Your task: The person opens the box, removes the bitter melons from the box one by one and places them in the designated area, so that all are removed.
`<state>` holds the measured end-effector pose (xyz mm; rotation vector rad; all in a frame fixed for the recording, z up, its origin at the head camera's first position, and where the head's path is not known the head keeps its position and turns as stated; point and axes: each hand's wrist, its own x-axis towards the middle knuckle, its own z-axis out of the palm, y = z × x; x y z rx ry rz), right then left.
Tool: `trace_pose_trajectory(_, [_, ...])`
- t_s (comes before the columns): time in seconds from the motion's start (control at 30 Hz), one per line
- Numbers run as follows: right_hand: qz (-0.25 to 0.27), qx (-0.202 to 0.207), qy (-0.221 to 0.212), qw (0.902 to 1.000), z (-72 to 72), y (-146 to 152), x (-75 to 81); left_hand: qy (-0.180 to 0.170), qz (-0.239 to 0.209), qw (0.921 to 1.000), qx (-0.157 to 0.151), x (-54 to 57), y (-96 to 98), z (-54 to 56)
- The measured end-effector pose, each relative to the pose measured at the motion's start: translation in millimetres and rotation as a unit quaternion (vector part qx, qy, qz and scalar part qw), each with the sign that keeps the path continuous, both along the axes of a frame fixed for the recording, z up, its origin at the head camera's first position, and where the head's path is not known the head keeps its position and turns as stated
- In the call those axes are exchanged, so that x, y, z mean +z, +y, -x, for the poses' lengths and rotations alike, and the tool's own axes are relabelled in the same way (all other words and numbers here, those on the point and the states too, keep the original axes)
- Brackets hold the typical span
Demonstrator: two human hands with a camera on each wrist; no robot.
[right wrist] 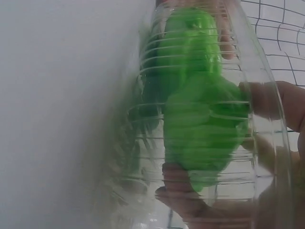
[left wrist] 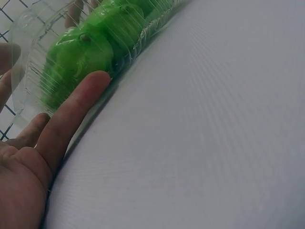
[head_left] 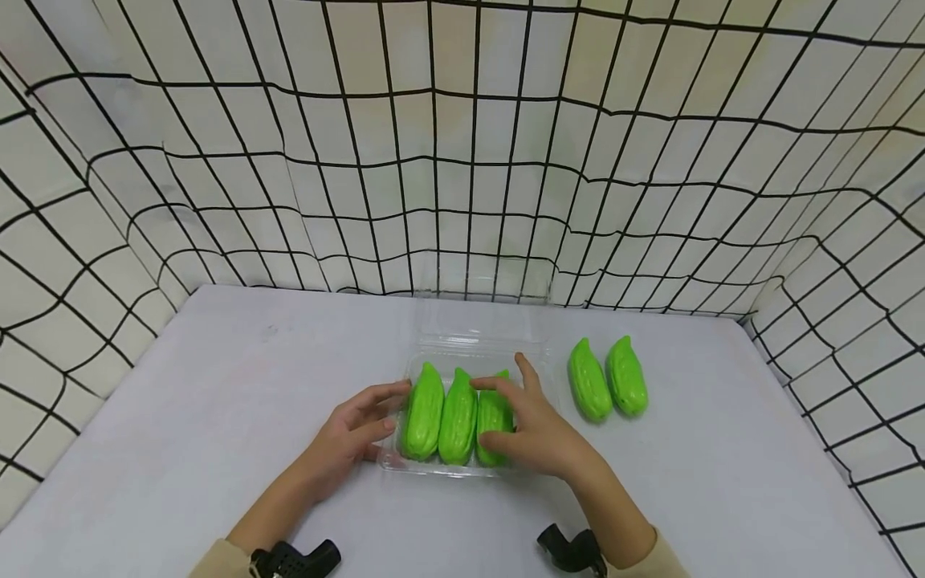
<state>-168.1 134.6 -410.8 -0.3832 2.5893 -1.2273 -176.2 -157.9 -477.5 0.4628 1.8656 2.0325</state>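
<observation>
A clear plastic box (head_left: 448, 472) with its lid raised behind it stands on the table. Three green gourd-like vegetables (head_left: 422, 413), bumpy and pointed at the far end, lie side by side in it. My left hand (head_left: 350, 433) touches the box's left side with fairly straight fingers; one finger (left wrist: 76, 109) rests along its wall in the left wrist view. My right hand (head_left: 535, 429) reaches into the box and holds the rightmost green vegetable (head_left: 494, 413) between thumb and fingers. Through the blurred plastic wall, the right wrist view shows that vegetable (right wrist: 205, 124) and fingertips at its sides.
Two more green vegetables (head_left: 588, 381) lie on the table right of the box. The box's clear lid (head_left: 480, 321) leans up toward the back. White walls with black netting (head_left: 470, 160) enclose the white table (head_left: 238, 385) at the back and sides.
</observation>
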Motion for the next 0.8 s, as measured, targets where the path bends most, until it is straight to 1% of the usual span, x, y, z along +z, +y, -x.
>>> trace_pose_trajectory(0.17, [0.003, -0.004, 0.0, 1.0, -1.3, 1.3, 4.7, 0.005, -0.005, 1.0, -0.005, -1.0, -1.0, -1.2])
trace_pose_trajectory(0.37, [0.004, -0.004, 0.007, 1.0, -0.1, 3.1, 8.2, 0.01, -0.01, 0.9999, -0.006, -1.6, -0.6, 0.1])
trace_pose_trajectory(0.5, [0.027, -0.004, 0.0, 0.9996, 1.9, 4.8, 8.7, 0.012, -0.01, 0.9999, -0.005, -2.0, 0.2, 1.5])
trace_pose_trajectory(0.63, [0.052, 0.01, -0.003, 0.9986, 3.8, 5.9, 7.1, 0.012, -0.009, 0.9999, -0.003, -2.1, 0.3, 1.2])
trace_pose_trajectory(0.8, [0.054, 0.028, 0.005, 0.9982, 4.3, 7.7, 4.7, 0.007, -0.007, 1.0, -0.001, -1.7, 0.7, 0.2])
